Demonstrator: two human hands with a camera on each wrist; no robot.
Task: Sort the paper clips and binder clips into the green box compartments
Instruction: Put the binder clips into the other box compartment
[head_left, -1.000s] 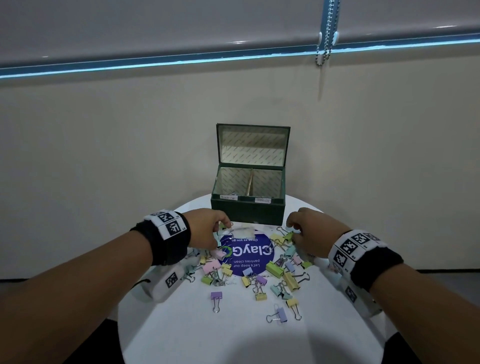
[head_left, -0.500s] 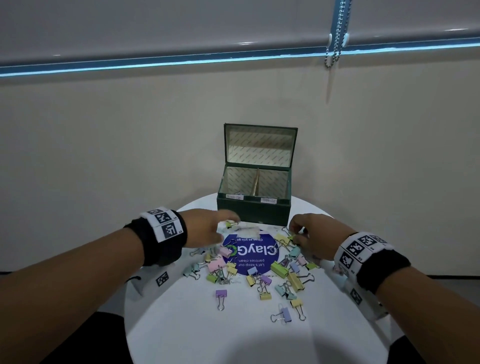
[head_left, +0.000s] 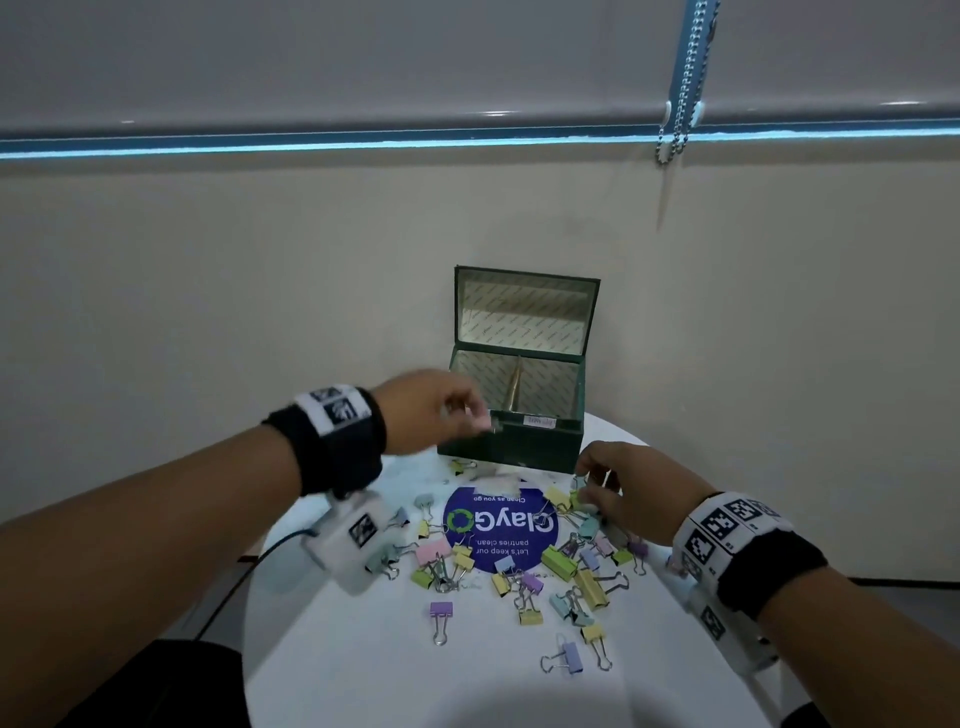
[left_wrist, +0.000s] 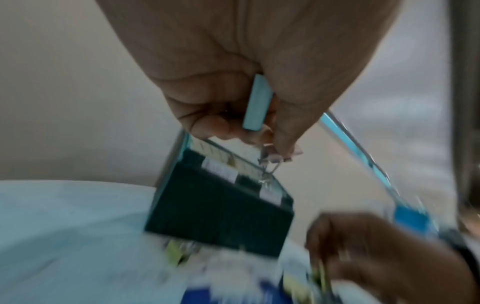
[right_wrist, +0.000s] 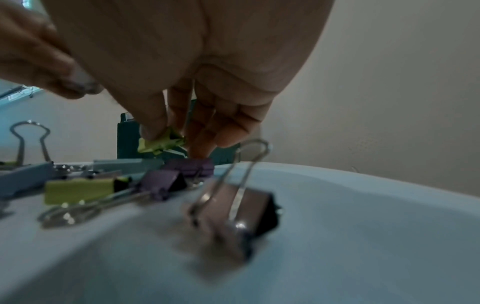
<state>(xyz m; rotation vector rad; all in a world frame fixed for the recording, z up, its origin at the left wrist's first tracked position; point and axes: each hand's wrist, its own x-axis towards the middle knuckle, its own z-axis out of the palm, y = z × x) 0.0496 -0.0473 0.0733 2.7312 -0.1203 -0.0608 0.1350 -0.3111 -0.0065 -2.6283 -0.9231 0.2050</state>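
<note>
The green box (head_left: 511, 449) stands open at the table's far side, with a divider between its two compartments. My left hand (head_left: 475, 415) hovers at the box's front left corner. In the left wrist view the left hand (left_wrist: 259, 131) grips a light blue binder clip (left_wrist: 257, 102), and thin wire hangs from its fingertips above the green box (left_wrist: 221, 216). My right hand (head_left: 589, 488) reaches down into the clip pile just in front of the box. The right wrist view shows the right hand (right_wrist: 176, 133) pinching a yellow-green binder clip (right_wrist: 161, 144).
Several pastel binder clips (head_left: 558, 561) lie scattered around a blue round sticker (head_left: 498, 525) on the white round table (head_left: 337, 649). A purple clip (head_left: 440, 610) lies apart near the front. A beige wall stands close behind the box. A bead chain (head_left: 675, 130) hangs above.
My left hand has risen from the pile and moved up to the box's front left corner with the light blue clip. The right hand has stayed at the pile.
</note>
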